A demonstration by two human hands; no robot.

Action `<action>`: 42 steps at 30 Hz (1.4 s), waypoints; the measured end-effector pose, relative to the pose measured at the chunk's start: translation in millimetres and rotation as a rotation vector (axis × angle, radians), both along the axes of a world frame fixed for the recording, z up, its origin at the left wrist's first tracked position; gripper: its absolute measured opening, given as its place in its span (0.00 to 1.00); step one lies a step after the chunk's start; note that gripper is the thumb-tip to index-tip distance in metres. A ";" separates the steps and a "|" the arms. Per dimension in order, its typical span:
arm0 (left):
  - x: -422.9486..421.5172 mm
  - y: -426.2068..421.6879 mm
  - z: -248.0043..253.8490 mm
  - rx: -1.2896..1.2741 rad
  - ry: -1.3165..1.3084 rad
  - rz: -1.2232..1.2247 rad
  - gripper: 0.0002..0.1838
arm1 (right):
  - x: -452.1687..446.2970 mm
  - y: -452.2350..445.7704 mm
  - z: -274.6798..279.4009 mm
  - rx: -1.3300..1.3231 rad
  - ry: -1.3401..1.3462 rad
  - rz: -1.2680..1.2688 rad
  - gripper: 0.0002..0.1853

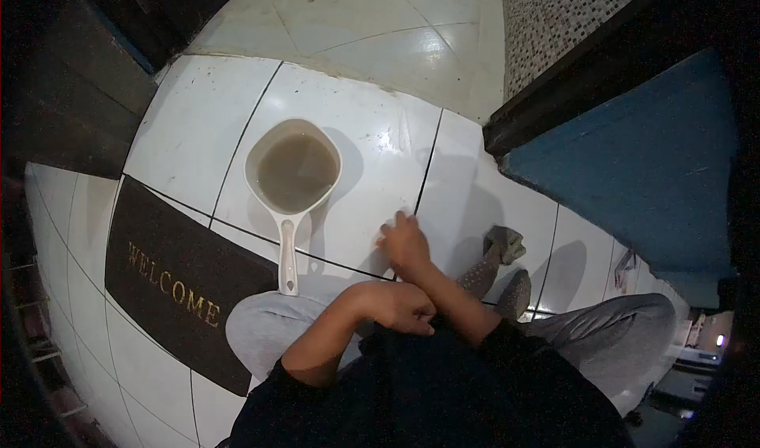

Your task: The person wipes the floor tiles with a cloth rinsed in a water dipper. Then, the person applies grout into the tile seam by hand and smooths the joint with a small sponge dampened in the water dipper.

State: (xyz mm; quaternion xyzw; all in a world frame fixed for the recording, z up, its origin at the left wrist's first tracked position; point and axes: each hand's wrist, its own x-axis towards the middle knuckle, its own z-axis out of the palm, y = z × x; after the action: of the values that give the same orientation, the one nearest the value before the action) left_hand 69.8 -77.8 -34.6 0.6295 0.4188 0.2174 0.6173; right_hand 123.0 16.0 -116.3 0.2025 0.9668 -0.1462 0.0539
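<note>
A white dipper (332, 172) with a long handle stands on the white tiled floor, filled with murky greyish-brown water (297, 175). To the right of its handle, my right hand (405, 246) reaches down close to the tiles. Its fingers are bent but apart, and nothing shows in them. My left hand (393, 305) rests by my lap, beside the right forearm, with its fingers curled in and no object visible. A crumpled greyish cloth (507, 244) lies by my feet in dotted socks (480, 275), apart from both hands.
A dark doormat (186, 278) lettered WELCOME lies to the left. Ahead, the white tiles (380, 131) meet a duller tiled floor (372, 20) with a dirty edge. A blue panel (625, 171) with a dark frame stands at the right, and a dark wooden panel (71, 100) at the left.
</note>
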 end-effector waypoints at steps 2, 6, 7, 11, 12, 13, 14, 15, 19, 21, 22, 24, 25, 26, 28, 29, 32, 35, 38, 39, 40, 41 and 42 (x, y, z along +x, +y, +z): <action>-5.3 -4.6 0.7 0.031 0.004 0.014 0.19 | -2.9 -2.4 3.4 -0.041 -0.050 0.033 0.10; -9.2 -4.7 9.6 0.006 0.020 0.015 0.18 | 8.0 26.8 11.9 -0.012 -0.102 -0.105 0.10; -5.6 -2.5 6.0 0.011 0.019 0.019 0.18 | 7.6 29.0 15.1 0.005 -0.137 -0.111 0.10; 1.0 1.9 -2.6 0.077 -0.021 0.003 0.18 | -8.0 -0.8 3.7 0.003 -0.147 -0.043 0.12; -0.5 -0.2 -2.2 0.049 -0.036 0.010 0.19 | -7.5 -1.4 6.4 -0.014 -0.120 -0.033 0.11; -3.2 -3.1 -2.1 0.042 -0.033 0.007 0.19 | -6.5 -1.9 8.9 -0.032 -0.093 -0.022 0.11; -6.1 -6.0 -1.8 0.028 -0.018 0.026 0.19 | -2.2 4.7 8.4 -0.039 -0.094 -0.022 0.11; -7.7 -8.1 -1.1 0.017 -0.005 0.047 0.19 | 3.6 16.7 10.1 -0.027 -0.095 -0.051 0.11; -6.0 -0.1 8.2 -0.005 0.032 -0.004 0.18 | 7.0 25.7 13.1 0.001 -0.135 -0.108 0.10; -1.7 3.5 4.1 0.070 0.008 -0.004 0.18 | 0.4 5.2 7.5 -0.001 -0.034 -0.071 0.10; -1.9 2.7 2.3 0.071 0.010 -0.006 0.18 | -7.8 -4.3 7.4 -0.040 -0.031 -0.042 0.10; -4.9 -3.2 -1.3 0.023 -0.029 0.030 0.19 | -13.6 -10.5 8.3 -0.095 -0.026 -0.025 0.10; -5.7 -6.0 -2.4 0.014 -0.027 0.029 0.19 | -10.3 -7.8 5.3 -0.104 -0.024 -0.026 0.10; -6.4 -8.1 -3.5 0.060 -0.021 0.047 0.19 | -2.4 0.8 1.5 -0.074 -0.012 -0.044 0.10; -7.5 -8.1 -0.5 0.115 -0.019 0.075 0.19 | 8.9 20.5 14.8 -0.058 -0.088 -0.100 0.10; -8.1 -5.0 6.7 0.074 0.001 0.050 0.19 | 7.8 21.1 14.9 -0.051 -0.090 -0.093 0.10; -6.1 -0.6 9.8 0.040 0.007 0.008 0.19 | 6.3 13.0 -9.1 0.060 -0.055 -0.050 0.09; -5.7 -3.0 1.3 0.017 -0.012 0.012 0.19 | -13.9 -11.0 7.2 -0.144 -0.188 0.042 0.13; -10.3 -7.8 0.0 0.014 -0.014 0.035 0.19 | 3.6 4.6 -12.2 -0.061 0.010 -0.019 0.11; -11.0 -8.1 0.4 0.048 -0.007 0.047 0.19 | 5.3 15.7 3.9 -0.048 0.007 -0.058 0.11; -9.6 -8.4 -1.3 0.049 -0.010 0.054 0.19 | 6.5 32.7 13.1 -0.048 -0.044 -0.089 0.10; -7.9 -7.6 -3.6 0.056 -0.012 0.072 0.19 | 6.2 44.1 18.2 -0.046 -0.094 -0.121 0.10; -7.3 -6.3 -3.1 0.063 -0.012 0.087 0.19 | 5.2 45.7 16.4 -0.043 -0.094 -0.119 0.10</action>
State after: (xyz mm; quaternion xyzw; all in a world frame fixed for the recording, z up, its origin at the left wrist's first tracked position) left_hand 62.6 -84.1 -37.7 0.6285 0.4351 0.2609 0.5896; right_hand 128.2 61.7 -99.9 0.2652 0.9461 -0.1601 0.0948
